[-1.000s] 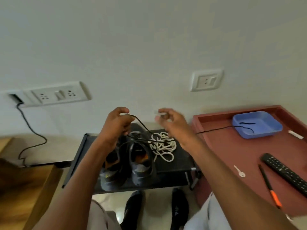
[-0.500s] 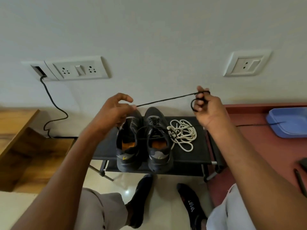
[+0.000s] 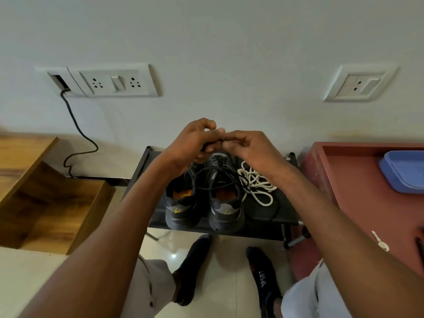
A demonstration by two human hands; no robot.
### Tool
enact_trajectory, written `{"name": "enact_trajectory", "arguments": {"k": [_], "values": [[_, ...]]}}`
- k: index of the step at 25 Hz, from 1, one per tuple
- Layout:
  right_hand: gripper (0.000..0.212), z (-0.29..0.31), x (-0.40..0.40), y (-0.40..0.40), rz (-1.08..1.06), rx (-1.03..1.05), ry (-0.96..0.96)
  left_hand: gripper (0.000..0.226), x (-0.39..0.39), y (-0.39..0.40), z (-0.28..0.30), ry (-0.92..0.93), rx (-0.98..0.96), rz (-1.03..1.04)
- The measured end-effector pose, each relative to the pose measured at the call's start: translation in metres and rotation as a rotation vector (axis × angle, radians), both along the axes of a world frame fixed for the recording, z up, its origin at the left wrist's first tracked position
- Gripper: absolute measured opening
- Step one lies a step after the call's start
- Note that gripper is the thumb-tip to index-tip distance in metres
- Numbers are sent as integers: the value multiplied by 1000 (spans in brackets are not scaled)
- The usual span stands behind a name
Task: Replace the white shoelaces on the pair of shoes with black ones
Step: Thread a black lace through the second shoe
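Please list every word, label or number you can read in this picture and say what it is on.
"SPORT": in white letters on the black sock of the foot at the lower right.
The small yellow marks on the heels of the shoes are logos, not readable text.
No readable text shows on the wall sockets.

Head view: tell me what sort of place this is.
Most likely a room in a home, perhaps by an entrance. A low black shoe rack stands against a plain wall with switch-and-socket plates, a wooden cabinet beside it, and a polished tile floor below.
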State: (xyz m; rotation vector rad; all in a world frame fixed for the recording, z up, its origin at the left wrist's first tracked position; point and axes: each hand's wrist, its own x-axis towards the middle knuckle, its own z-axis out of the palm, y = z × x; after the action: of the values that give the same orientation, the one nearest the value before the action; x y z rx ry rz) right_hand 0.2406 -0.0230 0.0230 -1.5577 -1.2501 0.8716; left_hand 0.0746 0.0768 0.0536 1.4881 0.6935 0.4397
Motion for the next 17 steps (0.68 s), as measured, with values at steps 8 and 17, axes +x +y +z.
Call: {"name": "enact_trajectory", "arguments": {"k": [8,17], "values": [[24,-4,26,1,-887,-130,-254,4,-42,26,6,-93,-47,186],[13,-10,-49,40,-88,2,-154,16,-50,26,-12,-100,-94,111]]}}
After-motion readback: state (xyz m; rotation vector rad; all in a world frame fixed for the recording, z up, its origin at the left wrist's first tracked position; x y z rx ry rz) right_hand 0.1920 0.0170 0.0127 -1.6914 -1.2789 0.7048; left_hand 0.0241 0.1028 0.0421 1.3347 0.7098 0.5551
